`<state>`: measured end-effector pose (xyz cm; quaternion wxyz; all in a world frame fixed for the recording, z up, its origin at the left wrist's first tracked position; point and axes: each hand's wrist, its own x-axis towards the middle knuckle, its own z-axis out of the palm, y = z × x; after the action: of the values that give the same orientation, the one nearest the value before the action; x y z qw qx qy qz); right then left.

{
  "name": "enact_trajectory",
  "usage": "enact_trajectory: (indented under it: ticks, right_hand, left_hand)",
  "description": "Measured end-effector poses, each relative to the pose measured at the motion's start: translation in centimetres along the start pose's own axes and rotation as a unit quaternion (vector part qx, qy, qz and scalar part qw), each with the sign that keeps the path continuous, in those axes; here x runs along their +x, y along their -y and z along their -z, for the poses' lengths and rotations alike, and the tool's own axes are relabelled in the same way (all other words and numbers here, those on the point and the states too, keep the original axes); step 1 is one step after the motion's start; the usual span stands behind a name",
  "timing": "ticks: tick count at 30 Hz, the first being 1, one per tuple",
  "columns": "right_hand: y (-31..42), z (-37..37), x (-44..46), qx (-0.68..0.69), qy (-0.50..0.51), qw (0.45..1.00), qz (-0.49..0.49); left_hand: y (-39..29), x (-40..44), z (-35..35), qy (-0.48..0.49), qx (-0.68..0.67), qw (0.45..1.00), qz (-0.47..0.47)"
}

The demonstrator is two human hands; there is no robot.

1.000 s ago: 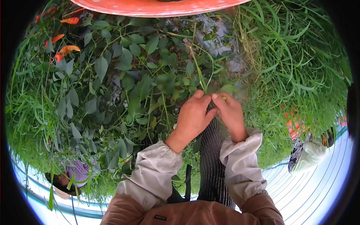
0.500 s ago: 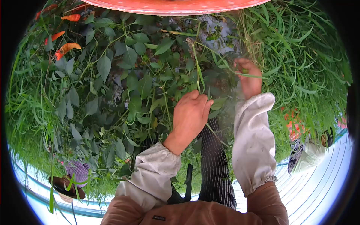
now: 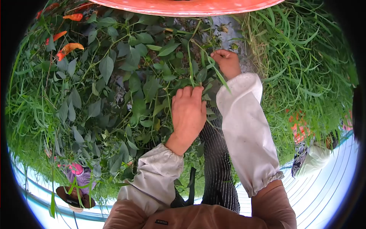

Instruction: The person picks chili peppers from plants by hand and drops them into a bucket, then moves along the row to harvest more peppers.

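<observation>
My left hand [image 3: 188, 114] is closed among the leaves of a pepper plant [image 3: 131, 57], fingers bent over a thin green stem [image 3: 191, 70] that rises past the fingertips. What else lies under those fingers is hidden. Up and to the right, my right hand [image 3: 227, 63] is pinched shut beside the plant's outer leaves. Whatever it pinches is too small to make out. A long green blade [image 3: 221, 78] hangs in front of its cuff. Orange-red peppers [image 3: 71, 48] hang at the upper left, away from both hands.
A curved red rim [image 3: 187, 9] crosses the top edge. Tall grass [image 3: 309, 65] crowds the right side, with pale ground sheeting [image 3: 227, 32] beside the plants. One person [image 3: 78, 179] is at the lower left, another [image 3: 312, 158] at the lower right, near red items [image 3: 299, 128].
My right hand has moved left and up, closer to the plant. My left hand has shifted slightly left, its fingers more extended. The stem between them has swung left.
</observation>
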<state>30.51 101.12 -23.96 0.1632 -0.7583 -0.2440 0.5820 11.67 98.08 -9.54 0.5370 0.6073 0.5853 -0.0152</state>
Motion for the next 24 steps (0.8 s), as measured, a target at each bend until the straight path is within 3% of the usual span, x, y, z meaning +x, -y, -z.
enact_trajectory:
  ticks: [2,4,6,7,10,14,16,18,20,22,24]
  right_hand:
    - [1.6,0.2,-3.6,0.032,-0.046,0.998,0.040]
    - [2.9,1.1,-7.3,0.048,-0.064,0.991,0.110]
    - [5.0,1.9,-11.2,0.040,-0.044,0.992,0.112]
    - [5.3,2.0,-12.3,0.037,-0.044,0.984,0.171]
    - [7.0,2.1,-15.3,-0.016,-0.030,0.988,0.149]
    - [7.7,0.4,-16.6,-0.096,0.032,0.958,0.267]
    - [7.9,0.5,-16.8,-0.088,0.041,0.958,0.269]
    - [8.1,1.2,-16.9,-0.079,0.052,0.959,0.267]
    - [8.3,3.0,-17.0,-0.055,0.037,0.974,0.216]
    - [8.4,3.8,-16.8,0.112,-0.079,0.988,0.073]
    - [7.5,4.8,-14.1,-0.029,-0.158,0.978,0.132]
  left_hand:
    - [-0.9,0.3,1.3,-0.138,0.082,0.987,-0.011]
    - [-0.6,0.2,1.3,-0.141,0.122,0.982,-0.005]
    - [-0.2,0.8,1.1,-0.161,-0.024,0.981,-0.105]
    - [-0.5,1.0,0.9,-0.122,-0.145,0.977,-0.094]
    - [-0.6,1.1,0.1,-0.085,-0.124,0.985,-0.079]
    - [1.1,1.2,-1.4,-0.068,-0.154,0.979,-0.119]
    - [0.6,1.1,-1.2,-0.060,-0.197,0.973,-0.102]
    - [1.1,0.7,-1.5,-0.023,-0.122,0.988,-0.091]
    - [0.0,0.5,-1.1,-0.063,-0.087,0.989,-0.105]
    - [0.1,0.1,-1.3,-0.052,0.003,0.993,-0.109]
    - [0.0,0.0,-1.4,-0.055,0.025,0.991,-0.123]
